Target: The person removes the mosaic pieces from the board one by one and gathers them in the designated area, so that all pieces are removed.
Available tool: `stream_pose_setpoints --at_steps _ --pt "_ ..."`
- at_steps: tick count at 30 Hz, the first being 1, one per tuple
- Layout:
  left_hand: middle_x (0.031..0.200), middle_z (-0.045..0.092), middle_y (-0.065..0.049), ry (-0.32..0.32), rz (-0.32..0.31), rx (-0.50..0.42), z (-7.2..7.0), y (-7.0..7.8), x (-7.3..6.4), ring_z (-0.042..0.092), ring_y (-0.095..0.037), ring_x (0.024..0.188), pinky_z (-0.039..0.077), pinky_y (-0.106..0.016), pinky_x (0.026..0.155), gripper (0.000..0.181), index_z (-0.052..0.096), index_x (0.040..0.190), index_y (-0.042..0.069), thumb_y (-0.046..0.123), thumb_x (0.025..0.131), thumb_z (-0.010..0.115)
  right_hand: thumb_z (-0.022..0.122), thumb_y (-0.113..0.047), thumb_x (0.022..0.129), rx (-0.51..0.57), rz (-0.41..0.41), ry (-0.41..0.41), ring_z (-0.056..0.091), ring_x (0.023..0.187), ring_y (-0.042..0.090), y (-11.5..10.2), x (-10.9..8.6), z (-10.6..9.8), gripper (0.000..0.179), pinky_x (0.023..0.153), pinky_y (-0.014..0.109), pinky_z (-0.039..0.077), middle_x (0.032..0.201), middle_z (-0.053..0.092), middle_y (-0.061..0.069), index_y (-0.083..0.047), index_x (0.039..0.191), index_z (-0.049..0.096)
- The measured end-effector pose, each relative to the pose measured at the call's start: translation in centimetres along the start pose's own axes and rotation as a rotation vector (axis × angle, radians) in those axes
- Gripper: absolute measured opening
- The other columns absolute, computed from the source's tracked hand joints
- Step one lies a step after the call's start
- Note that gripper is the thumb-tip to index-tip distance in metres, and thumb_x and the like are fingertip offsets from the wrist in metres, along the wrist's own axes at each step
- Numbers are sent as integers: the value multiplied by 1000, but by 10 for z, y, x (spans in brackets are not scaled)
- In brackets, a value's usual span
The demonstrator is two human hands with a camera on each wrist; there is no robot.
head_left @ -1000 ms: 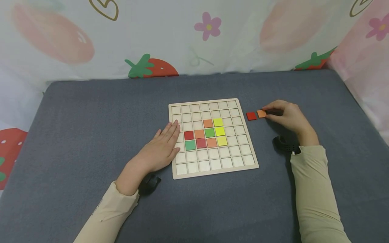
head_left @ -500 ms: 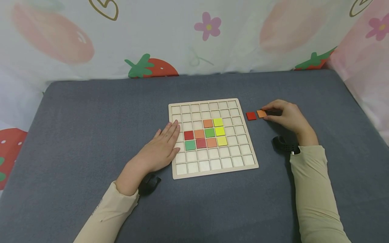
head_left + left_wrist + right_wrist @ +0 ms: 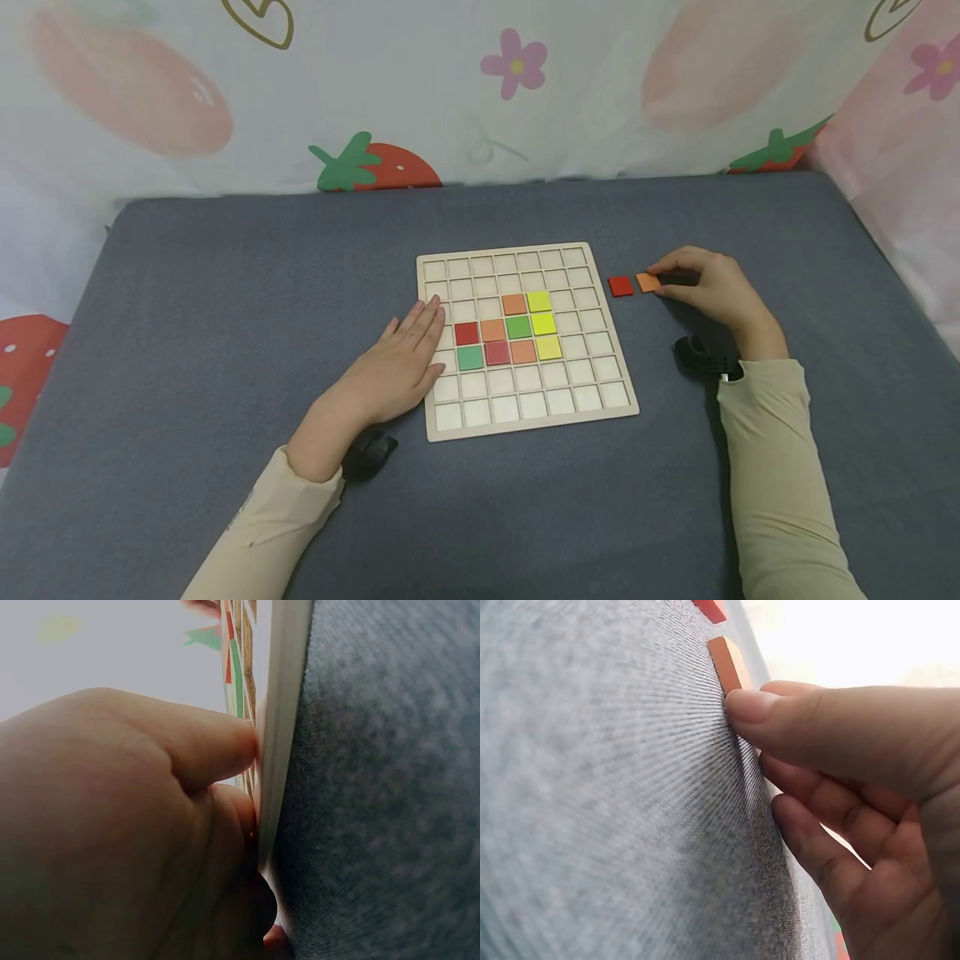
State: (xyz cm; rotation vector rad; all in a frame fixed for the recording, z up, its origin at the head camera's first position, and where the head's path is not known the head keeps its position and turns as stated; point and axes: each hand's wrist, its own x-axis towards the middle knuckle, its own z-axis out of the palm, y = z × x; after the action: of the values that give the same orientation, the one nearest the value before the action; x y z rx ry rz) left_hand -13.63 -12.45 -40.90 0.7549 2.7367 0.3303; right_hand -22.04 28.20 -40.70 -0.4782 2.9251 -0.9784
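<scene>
My left hand (image 3: 397, 367) lies with fingers straight across the left edge of a wooden grid board (image 3: 528, 423). The left wrist view shows the thumb (image 3: 217, 746) touching the board's rim (image 3: 281, 712). Red, orange, green and yellow square tiles fill several cells mid-board, such as a green tile (image 3: 518, 327) and a yellow tile (image 3: 543, 323). Right of the board, my right hand (image 3: 716, 287) pinches an orange tile (image 3: 647, 282) by its right end, between thumb and index finger. In the right wrist view this orange tile (image 3: 727, 664) sits on or just over the cloth; its far end is hidden.
A loose red tile (image 3: 620, 287) lies between the board and the orange tile, with a narrow gap to each. Grey cloth (image 3: 225, 275) covers the table. A curtain printed with strawberries and flowers (image 3: 585, 108) hangs behind the far edge. Both wrists wear black devices (image 3: 701, 357).
Over the last half second my right hand and the orange tile have shifted very slightly to the right, away from the red tile. The left hand stays on the board.
</scene>
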Motion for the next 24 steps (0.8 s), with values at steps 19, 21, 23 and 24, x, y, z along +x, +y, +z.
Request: stream_pose_setpoints --at_steps 19,21,23,24 --pt "157 -1 -13 -6 -9 -1 -1 2 2 -2 -26 144 10 -47 114 68 7 150 -1 28 100 42 69 -2 84 183 101 55 57 78 -5 3 -1 -1 30 65 13 44 106 65 22 6 113 65" --pt "157 -1 -13 -4 -10 0 -1 1 2 -2 -26 144 10 -47 113 68 7 150 -1 28 100 42 69 -2 85 191 92 60 57 78 -4 1 0 -1 29 65 13 45 103 66 19 6 112 65" --pt "157 -1 -13 -4 -10 2 -1 1 2 -2 -26 144 10 -47 114 68 7 150 -1 28 100 42 69 -2 85 200 86 63 58 79 -4 -1 1 -2 29 66 13 45 102 67 16 6 112 65" --pt "157 -1 -13 -3 -10 3 -1 1 2 -1 -26 144 10 -47 113 68 7 150 -1 28 100 42 69 -2 85 208 89 66 58 80 -4 -2 1 -2 28 66 13 45 101 67 15 6 112 65"
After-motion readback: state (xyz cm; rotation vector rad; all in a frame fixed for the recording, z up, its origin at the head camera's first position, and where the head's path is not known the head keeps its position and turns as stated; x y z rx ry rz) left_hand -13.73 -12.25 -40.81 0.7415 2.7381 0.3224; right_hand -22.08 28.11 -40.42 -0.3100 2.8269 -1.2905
